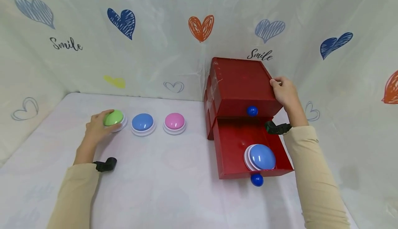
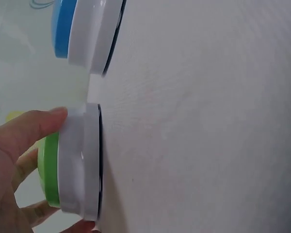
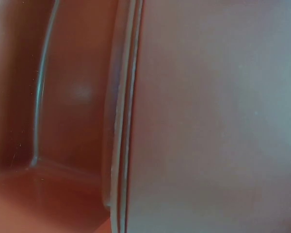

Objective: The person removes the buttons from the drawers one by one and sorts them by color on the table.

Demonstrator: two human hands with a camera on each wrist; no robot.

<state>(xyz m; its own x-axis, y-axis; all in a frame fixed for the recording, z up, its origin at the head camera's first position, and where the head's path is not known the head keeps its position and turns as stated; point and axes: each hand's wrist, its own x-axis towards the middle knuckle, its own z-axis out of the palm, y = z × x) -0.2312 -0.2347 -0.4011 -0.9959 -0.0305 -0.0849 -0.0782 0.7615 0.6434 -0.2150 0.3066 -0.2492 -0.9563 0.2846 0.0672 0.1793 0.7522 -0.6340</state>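
My left hand (image 1: pixel 98 127) grips a green push button (image 1: pixel 113 117) with a white base, thumb on one side and fingers on the other. In the left wrist view the base of this green button (image 2: pixel 77 165) stands right at the white tabletop. On the right, my right hand (image 1: pixel 284 90) holds the top right edge of a red drawer cabinet (image 1: pixel 242 80). Its lower drawer (image 1: pixel 231 135) is pulled out, and a blue push button (image 1: pixel 262 156) lies inside. The right wrist view shows only red drawer and cabinet walls (image 3: pixel 208 116), with no fingers.
Between the green button and the cabinet, a smaller blue button (image 1: pixel 143 122) and a pink button (image 1: pixel 174 121) stand in a row on the white table (image 1: pixel 155 187). Blue ball knobs (image 1: pixel 252 111) mark the drawer fronts. A white curtain (image 1: pixel 164 56) with printed hearts hangs behind.
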